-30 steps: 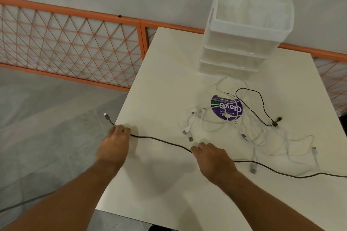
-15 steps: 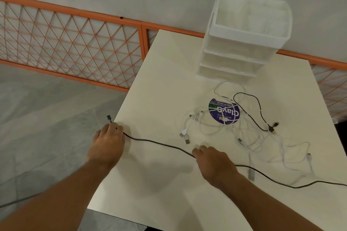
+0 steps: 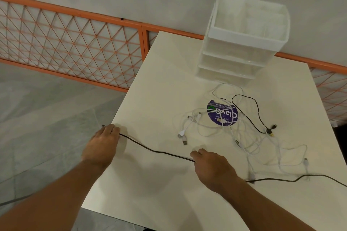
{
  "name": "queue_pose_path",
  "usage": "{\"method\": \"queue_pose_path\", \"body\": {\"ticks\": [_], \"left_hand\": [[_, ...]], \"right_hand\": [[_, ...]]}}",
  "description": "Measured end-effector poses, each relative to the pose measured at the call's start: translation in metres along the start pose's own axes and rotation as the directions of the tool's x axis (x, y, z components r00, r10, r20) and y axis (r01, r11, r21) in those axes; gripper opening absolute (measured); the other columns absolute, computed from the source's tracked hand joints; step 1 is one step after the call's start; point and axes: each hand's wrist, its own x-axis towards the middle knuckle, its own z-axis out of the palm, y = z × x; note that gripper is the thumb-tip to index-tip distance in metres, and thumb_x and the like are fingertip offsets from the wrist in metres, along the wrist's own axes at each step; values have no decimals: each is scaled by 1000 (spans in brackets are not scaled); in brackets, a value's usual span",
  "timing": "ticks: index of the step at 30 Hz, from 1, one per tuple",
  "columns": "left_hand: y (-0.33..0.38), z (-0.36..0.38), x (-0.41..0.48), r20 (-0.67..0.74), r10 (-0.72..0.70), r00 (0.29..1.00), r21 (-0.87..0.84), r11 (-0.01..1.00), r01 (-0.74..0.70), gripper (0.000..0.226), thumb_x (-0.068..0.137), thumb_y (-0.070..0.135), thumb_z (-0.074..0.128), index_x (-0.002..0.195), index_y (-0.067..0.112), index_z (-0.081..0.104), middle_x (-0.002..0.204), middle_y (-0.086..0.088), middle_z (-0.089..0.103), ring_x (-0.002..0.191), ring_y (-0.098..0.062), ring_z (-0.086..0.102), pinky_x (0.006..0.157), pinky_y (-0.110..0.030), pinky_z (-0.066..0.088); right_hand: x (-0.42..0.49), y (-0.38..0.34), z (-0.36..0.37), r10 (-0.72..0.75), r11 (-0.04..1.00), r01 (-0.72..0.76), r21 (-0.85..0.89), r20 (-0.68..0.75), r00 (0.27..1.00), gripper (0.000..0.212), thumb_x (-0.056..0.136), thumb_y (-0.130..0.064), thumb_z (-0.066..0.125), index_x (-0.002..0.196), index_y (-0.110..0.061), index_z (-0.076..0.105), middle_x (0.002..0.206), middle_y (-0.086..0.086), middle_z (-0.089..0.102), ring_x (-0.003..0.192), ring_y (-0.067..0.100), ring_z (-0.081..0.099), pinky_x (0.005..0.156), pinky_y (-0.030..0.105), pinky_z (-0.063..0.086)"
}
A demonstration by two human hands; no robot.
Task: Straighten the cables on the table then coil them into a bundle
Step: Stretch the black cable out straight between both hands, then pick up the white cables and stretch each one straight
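In front of you a cream-white table is carrying everything. A white stacked drawer unit is standing at its far side. Just nearer, a round purple sticker is lying flat, with a tangle of white cables spreading over it and to the right. A short black cable is looping through that tangle. A long dark cable is stretching across the near part, from the left edge to the right.

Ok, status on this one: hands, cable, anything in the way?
Left hand grips long dark cable near its end at table edge. Right hand pinches it mid-run; stretch between nearly straight. White cable tangle crosses its right part.
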Motion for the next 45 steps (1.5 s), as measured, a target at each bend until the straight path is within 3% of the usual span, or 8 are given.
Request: {"method": "queue_pose_path", "body": {"ticks": [11, 15, 21, 25, 27, 33, 41, 45], "left_hand": [[11, 4, -1, -28, 72, 997, 35, 997, -71, 24, 82, 14, 51, 99, 5, 66, 101, -14, 65, 90, -39, 63, 74, -49, 54], [31, 3, -1, -54, 241, 969, 38, 970, -240, 24, 67, -4, 72, 88, 9, 70, 96, -11, 65, 78, -34, 64, 64, -41, 55], [48, 7, -2, -31, 217, 976, -6, 976, -218, 34, 61, -4, 81, 92, 5, 71, 95, -11, 65, 79, -32, 64, 59, -37, 56], [47, 7, -4, -56, 219, 974, 27, 976, -218, 18, 81, 8, 59, 95, 4, 70, 95, -12, 64, 83, -35, 64, 73, -43, 55], [51, 3, -6, -58, 227, 972, 31, 974, -226, 35, 82, 18, 41, 95, 4, 70, 96, -12, 65, 86, -34, 64, 78, -43, 53], [68, -11, -9, -60, 208, 976, -28, 977, -210, 42, 80, 25, 36, 96, 8, 71, 98, -8, 67, 90, -30, 63, 85, -43, 50], [128, -28, 14, 44, 228, 973, -106, 969, -222, 45, 88, 39, 35, 87, 13, 72, 80, -3, 67, 66, -24, 63, 53, -32, 53], [167, -35, 38, 42, 174, 984, -163, 973, -165, 48, 87, 51, 36, 88, 17, 71, 82, 0, 67, 72, -22, 64, 52, -32, 51]], "right_hand": [[-12, 18, 2, -3, 999, 4, -44, 22, 1000, 27, 101, -28, 35, 121, -16, 50, 116, 5, 54, 100, 24, 54, 69, 31, 36], [-19, 30, 4, -1, 998, 3, -57, 39, 999, 27, 101, -29, 34, 117, -16, 52, 113, 4, 55, 99, 24, 55, 68, 31, 35], [-30, 42, 6, 15, 1000, -15, -17, 14, 1000, 26, 101, -28, 33, 117, -17, 50, 110, 3, 56, 97, 25, 56, 68, 33, 36], [-33, 46, 9, 11, 1000, -11, -18, -3, 1000, 23, 100, -27, 35, 115, -17, 51, 109, 3, 56, 96, 25, 57, 67, 32, 36], [-34, 46, 9, 1, 1000, -1, -18, -3, 1000, 24, 100, -29, 36, 116, -17, 50, 110, 3, 56, 98, 24, 56, 68, 32, 37], [-35, 48, 1, -7, 1000, 7, 9, -33, 999, 36, 98, -45, 37, 120, -19, 51, 114, 1, 55, 102, 22, 54, 71, 32, 36], [-43, 66, -9, -6, 1000, 8, 12, -135, 991, 32, 99, -39, 38, 114, -17, 56, 107, 2, 58, 96, 21, 55, 73, 31, 43], [-39, 79, -16, -18, 997, 4, -80, -178, 984, 18, 83, -38, 68, 89, -22, 64, 79, -4, 60, 68, 13, 58, 52, 25, 49]]}}
